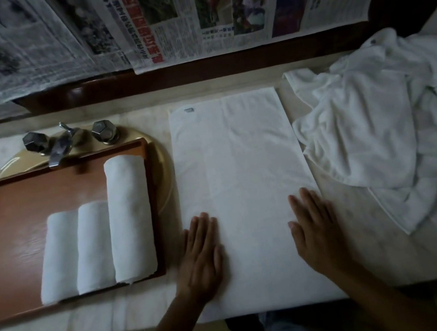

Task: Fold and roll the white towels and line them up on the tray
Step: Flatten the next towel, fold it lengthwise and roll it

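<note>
The left hand [201, 256] and right hand [315, 231] press flat on the near end of the folded towel [240, 167], fingers [204, 226] straight and close together, gripping nothing. Left of them, three rolled towels [95, 242] lie on the tray [15, 226]; to the right, loose towels [377, 126] heap on the surface [121, 315].

Three rolled towels [93, 246], one tray [15, 226] (wooden)
</note>
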Demonstrator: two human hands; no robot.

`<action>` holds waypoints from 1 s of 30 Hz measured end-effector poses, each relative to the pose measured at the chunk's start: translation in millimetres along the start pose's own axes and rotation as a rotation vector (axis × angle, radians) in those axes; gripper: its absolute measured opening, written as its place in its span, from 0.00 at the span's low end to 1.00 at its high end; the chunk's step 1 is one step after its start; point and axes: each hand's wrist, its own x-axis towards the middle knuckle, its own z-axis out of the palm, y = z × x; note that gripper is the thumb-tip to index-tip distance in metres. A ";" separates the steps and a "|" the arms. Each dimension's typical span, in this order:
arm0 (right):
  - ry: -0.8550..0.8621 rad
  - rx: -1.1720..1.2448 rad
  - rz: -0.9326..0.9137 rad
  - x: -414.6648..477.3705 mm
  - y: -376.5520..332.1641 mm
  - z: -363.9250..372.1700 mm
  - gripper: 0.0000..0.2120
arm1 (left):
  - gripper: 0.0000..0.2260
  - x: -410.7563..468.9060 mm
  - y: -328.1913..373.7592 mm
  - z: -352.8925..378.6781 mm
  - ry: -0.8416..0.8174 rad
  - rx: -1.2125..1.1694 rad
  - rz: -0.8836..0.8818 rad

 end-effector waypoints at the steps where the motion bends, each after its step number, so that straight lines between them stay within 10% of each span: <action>1: -0.003 -0.006 0.010 -3.1 -1.5 -0.3 0.28 | 0.27 -3.7 0.3 -0.5 -0.003 0.006 -0.004; 16: 0.047 0.019 0.027 -12.2 -7.6 -2.3 0.24 | 0.28 -14.7 10.9 -7.1 -0.114 0.038 -0.063; 30: -0.060 0.050 -0.041 232.6 32.7 -59.8 0.16 | 0.19 105.3 166.6 30.0 -0.051 -0.087 -0.099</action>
